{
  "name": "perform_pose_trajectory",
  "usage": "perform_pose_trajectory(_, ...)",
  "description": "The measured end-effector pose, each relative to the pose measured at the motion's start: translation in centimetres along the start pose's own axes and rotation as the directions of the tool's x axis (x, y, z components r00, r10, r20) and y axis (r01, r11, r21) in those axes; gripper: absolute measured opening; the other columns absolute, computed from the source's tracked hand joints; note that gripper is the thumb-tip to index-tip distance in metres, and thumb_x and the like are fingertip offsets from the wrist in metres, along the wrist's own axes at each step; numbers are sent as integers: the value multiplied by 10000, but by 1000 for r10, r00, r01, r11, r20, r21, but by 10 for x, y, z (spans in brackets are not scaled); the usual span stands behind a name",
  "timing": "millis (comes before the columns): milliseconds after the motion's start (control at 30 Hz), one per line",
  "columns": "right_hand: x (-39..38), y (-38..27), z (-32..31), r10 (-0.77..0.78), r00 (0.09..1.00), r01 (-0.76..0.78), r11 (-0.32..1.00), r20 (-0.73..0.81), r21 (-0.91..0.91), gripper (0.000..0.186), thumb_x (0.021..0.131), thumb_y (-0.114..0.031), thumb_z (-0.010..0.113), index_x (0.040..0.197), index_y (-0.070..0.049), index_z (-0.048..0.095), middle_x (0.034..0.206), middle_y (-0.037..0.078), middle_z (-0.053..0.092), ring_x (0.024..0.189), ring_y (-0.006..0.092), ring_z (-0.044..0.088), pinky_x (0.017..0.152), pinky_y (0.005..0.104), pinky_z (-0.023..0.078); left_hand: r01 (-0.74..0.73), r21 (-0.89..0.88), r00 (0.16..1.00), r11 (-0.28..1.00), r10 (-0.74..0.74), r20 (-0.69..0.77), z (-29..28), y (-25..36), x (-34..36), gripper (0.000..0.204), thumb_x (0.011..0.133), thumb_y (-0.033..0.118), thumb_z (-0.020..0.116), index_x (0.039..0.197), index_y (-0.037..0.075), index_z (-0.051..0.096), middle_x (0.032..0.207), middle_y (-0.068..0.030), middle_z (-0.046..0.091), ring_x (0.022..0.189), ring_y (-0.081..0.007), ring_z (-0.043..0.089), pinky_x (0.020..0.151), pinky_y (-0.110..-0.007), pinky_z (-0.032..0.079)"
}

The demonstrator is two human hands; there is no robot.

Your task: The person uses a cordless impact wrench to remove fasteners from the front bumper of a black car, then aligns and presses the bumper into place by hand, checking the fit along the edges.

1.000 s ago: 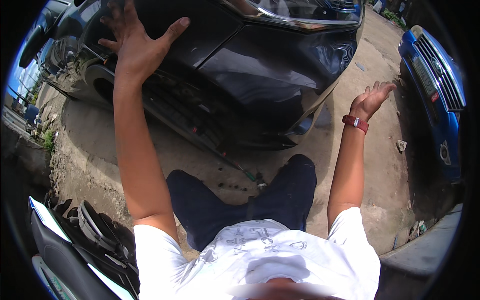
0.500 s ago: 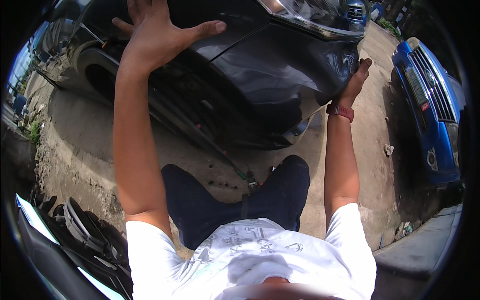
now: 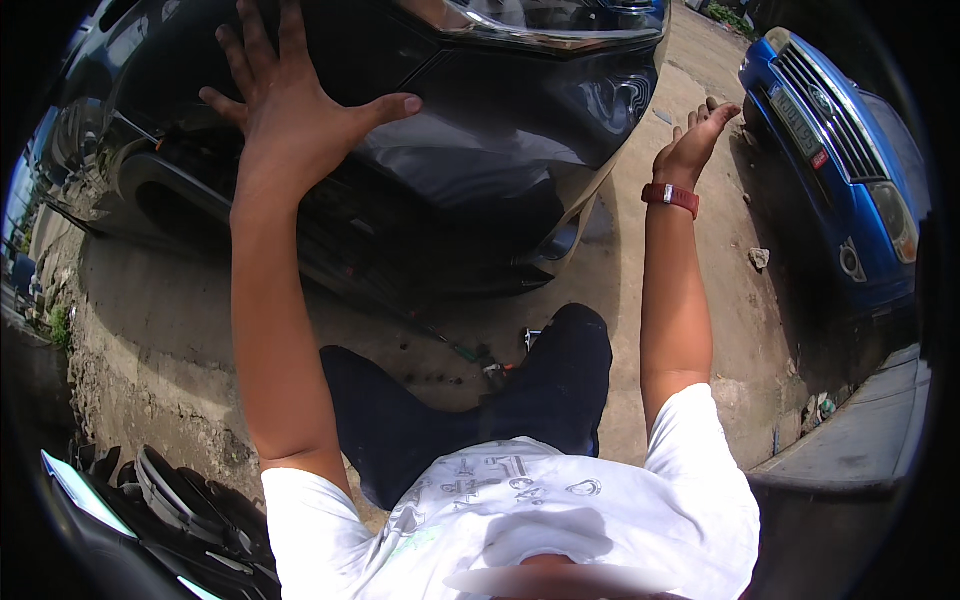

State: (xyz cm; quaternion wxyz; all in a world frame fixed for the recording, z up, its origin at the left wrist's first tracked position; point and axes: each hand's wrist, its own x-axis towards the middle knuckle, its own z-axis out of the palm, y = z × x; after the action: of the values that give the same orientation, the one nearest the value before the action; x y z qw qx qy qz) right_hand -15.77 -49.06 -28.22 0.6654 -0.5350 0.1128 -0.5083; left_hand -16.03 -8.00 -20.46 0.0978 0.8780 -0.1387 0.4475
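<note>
The dark front bumper (image 3: 500,150) of a car fills the upper middle, below a clear headlight (image 3: 560,30). My left hand (image 3: 290,130) is spread wide against the dark body panel above the wheel arch, thumb stretched out toward the bumper seam. Apart from the bumper's right corner, my right hand (image 3: 692,148) hangs in the air over the concrete, fingers extended and nothing in it. A red watch strap (image 3: 670,197) circles that wrist. Dents or warped reflections show near the bumper corner.
A blue vehicle (image 3: 850,150) stands at the right. Small tools, one with a green handle (image 3: 465,353), lie on the ground before my knees. A stone (image 3: 759,259) rests on the concrete at right. Black motorcycle parts (image 3: 180,490) are at lower left.
My right hand has come off the bumper corner and opened, now away from the car. My left hand stays spread on the panel. The whole view has shifted slightly.
</note>
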Motion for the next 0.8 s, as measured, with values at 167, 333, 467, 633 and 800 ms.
perform_pose_trajectory(167, 7, -16, 13, -164, 972, 155, 986, -170, -60, 1118, 981, -882, 259, 1639, 22, 225, 1692, 288, 267, 1600, 414, 224, 1300, 495, 167, 3, -3, 1000, 1000, -3, 15, 6, -8, -2, 1577, 537, 819, 882, 1728, 183, 67, 1767, -275, 33, 1635, -481, -14, 1207, -801, 3)
perform_pose_trajectory(333, -22, 8, 47, -22, 991, 42, 989, 135, -144, 1095, 962, -902, 317, 1551, 21, 334, 1541, 245, 444, 1452, 371, 423, 1231, 455, 284, -11, -11, 1000, 1000, 11, 4, 7, -8, -2, 1565, 547, 828, 872, 1727, 176, 76, 1761, -292, 27, 1632, -491, -23, 1200, -805, -7)
perform_pose_trajectory(467, -17, 15, 45, -59, 991, 79, 982, 116, -173, 1046, 971, -881, 368, 1500, 22, 376, 1451, 211, 499, 1368, 326, 478, 1198, 430, 326, -23, 5, 999, 1000, 23, -27, 10, -8, -1, 1545, 568, 859, 838, 1727, 172, 81, 1758, -300, 30, 1630, -495, -28, 1199, -803, -17)
perform_pose_trajectory(633, -13, 12, 43, -58, 987, 83, 981, 147, -173, 1042, 1008, -843, 329, 1552, 46, 320, 1525, 237, 445, 1436, 342, 434, 1230, 445, 289, -4, 12, 1000, 1000, 5, -22, 10, -7, -1, 1527, 587, 891, 804, 1726, 171, 85, 1757, -302, 36, 1630, -494, -29, 1201, -797, -30)
perform_pose_trajectory(800, -16, -7, 33, -78, 996, 79, 997, 33, -11, 1024, 1062, -765, 253, 1675, 38, 87, 1754, 282, 116, 1639, 366, 149, 1322, 474, 114, 9, 14, 1000, 1000, -8, -24, 9, -7, 0, 1526, 590, 896, 798, 1726, 170, 83, 1758, -298, 33, 1630, -493, -31, 1206, -793, -26)
